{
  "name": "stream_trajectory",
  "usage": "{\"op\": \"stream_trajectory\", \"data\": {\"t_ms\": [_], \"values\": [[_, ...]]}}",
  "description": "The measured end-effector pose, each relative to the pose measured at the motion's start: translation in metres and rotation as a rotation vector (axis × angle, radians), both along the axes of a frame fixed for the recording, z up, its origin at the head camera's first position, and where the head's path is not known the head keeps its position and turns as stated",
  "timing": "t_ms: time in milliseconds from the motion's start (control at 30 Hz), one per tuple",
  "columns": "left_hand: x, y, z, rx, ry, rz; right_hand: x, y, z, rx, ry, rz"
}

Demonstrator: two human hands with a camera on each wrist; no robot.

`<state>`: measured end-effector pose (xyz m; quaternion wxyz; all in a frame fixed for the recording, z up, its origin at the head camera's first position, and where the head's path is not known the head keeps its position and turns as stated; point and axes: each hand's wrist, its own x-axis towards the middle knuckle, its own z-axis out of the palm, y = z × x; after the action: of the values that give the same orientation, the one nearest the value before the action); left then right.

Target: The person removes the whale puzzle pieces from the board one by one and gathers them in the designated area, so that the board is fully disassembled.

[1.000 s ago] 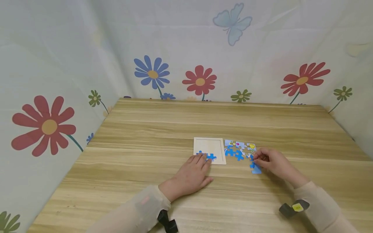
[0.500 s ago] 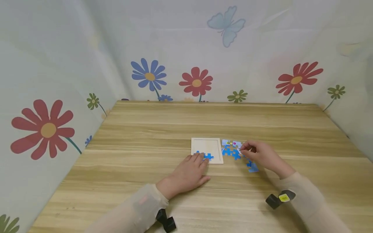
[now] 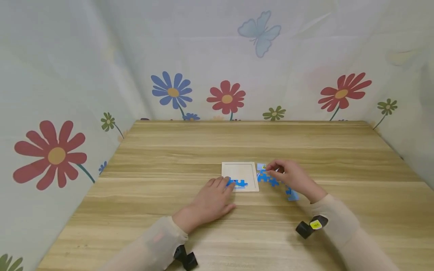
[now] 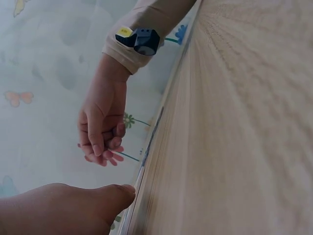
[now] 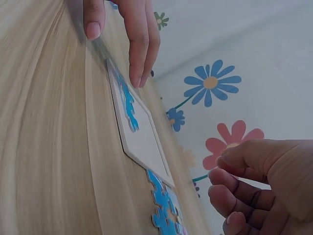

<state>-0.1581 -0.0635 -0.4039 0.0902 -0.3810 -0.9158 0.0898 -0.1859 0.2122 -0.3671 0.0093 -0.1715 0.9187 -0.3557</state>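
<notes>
A square light-wood puzzle tray [image 3: 239, 171] lies mid-table, with a strip of joined blue jigsaw pieces [image 3: 239, 183] along its near side. My left hand [image 3: 211, 197] lies at the tray's near left corner, fingers extended over it by the strip. Right of the tray are loose blue jigsaw pieces [image 3: 268, 178], partly covered by my right hand [image 3: 288, 175]. Its thumb and fingers are bent close together above them. In the right wrist view the thumb and index fingertips of the right hand [image 5: 264, 186] nearly meet; whether a piece is between them cannot be seen.
More blue pieces [image 3: 292, 194] lie nearer the table's front, below the right hand. The wood-grain table [image 3: 176, 150] reaches back to a white flowered cloth [image 3: 298, 56]. Black wrist cameras [image 3: 185, 258] are strapped to both sleeves.
My right hand has moved left and slightly away from me, from the right-hand pieces to those nearer the tray. My left fingers have drawn back left, showing more of the blue strip.
</notes>
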Motion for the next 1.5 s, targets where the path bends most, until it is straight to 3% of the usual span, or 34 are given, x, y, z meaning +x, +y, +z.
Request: {"op": "stream_trajectory", "data": {"t_ms": [567,933,1200,1500], "values": [[0.004,-0.007,-0.008,0.082,0.000,-0.031,-0.009,-0.036,-0.019,-0.028,-0.010,0.066],[0.004,-0.005,-0.009,0.110,-0.009,-0.042,-0.008,-0.054,-0.031,0.037,-0.011,0.043],[0.003,-0.004,-0.010,0.103,-0.025,-0.034,-0.007,-0.062,-0.035,0.107,0.060,0.040],[0.003,-0.006,-0.006,0.114,-0.048,-0.023,-0.007,-0.064,-0.037,0.058,0.047,0.038]]}}
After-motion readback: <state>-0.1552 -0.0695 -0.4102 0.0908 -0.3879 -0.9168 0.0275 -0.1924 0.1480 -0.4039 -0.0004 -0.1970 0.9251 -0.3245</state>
